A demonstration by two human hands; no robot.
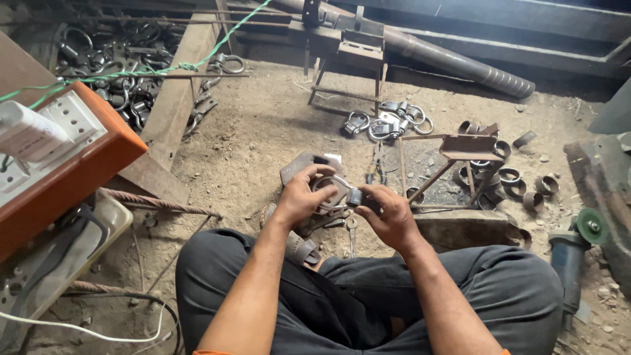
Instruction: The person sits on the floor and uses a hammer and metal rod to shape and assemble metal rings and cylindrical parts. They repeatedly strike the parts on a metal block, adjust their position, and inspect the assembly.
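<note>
**Hands holding a metal ring clamp above the workshop floor**

Hands meet in the middle of the head view, just above the knees of the person, who sits on the ground in dark grey trousers (pixel 420 289). The left hand (pixel 299 197) is closed around the left side of a round grey metal ring with a small cylindrical piece (pixel 335 192); its fingers curl over the rim. The right hand (pixel 389 213) grips the cylindrical piece at the right side of the ring, thumb on top. The ring faces up toward the camera, and the long axis of the whole part runs from left to right, with the cylinder pointing to the right hand. The lower half of the ring is hidden behind the fingers, so its exact form is hard to make out.

Under the hands lie a flat rusty steel plate (pixel 305 164) and some small tools, partly covered. The floor is dusty brown earth (pixel 263 125) with small stones. Finished shiny ring clamps (pixel 388 121) lie farther away, near a low welded steel stand (pixel 345 49). To the right, short cut pipe rings (pixel 509 177) are scattered around a small rusty angle-iron frame (pixel 460 154). A blue angle grinder with a green disc (pixel 578 243) lies at the right edge. At the left, an orange box with a white socket panel (pixel 66 151) is cut off by the frame, and a dark heap of clamps (pixel 118 66) sits behind it. A long steel pipe (pixel 460 62) lies along the far wall.
</note>
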